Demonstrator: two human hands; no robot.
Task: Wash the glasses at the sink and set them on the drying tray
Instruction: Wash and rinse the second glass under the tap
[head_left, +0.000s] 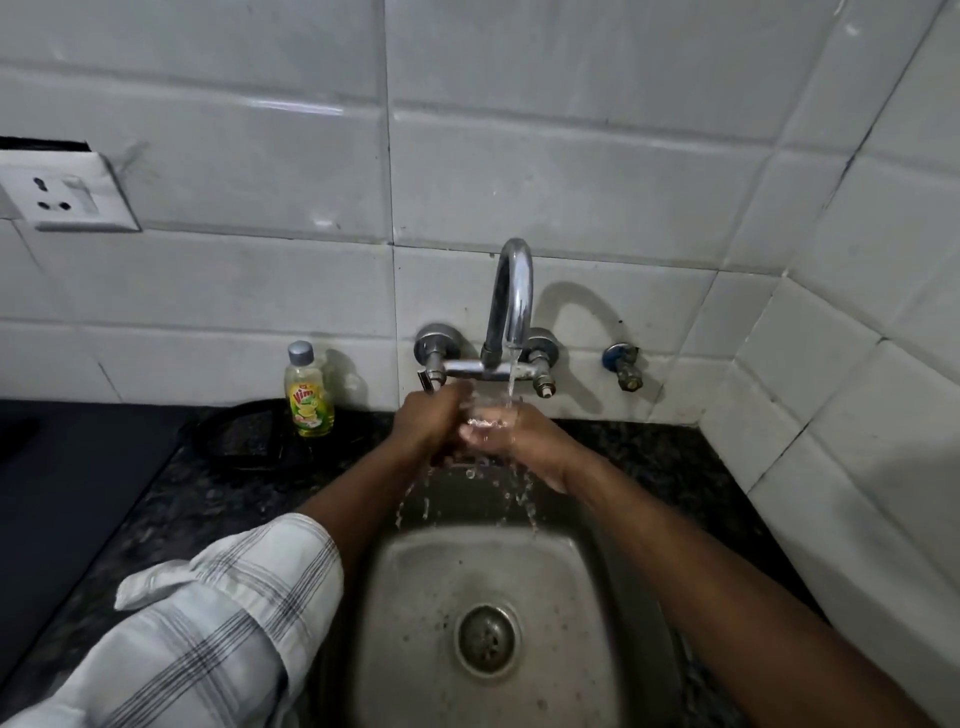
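Note:
A clear glass (485, 413) sits between both hands under the running stream from the chrome tap (511, 306). My left hand (428, 423) curls round its left side and my right hand (511, 439) wraps it from the right and below. Most of the glass is hidden by fingers and water. Water spills off the hands into the steel sink (415, 597), whose drain (487, 640) lies below.
A yellow dish-soap bottle (308, 395) stands on the dark granite counter (171, 499) left of the tap. A dark round mat or stand (236, 434) lies beside it. White tiled walls close in at back and right; a socket plate (67, 195) is upper left.

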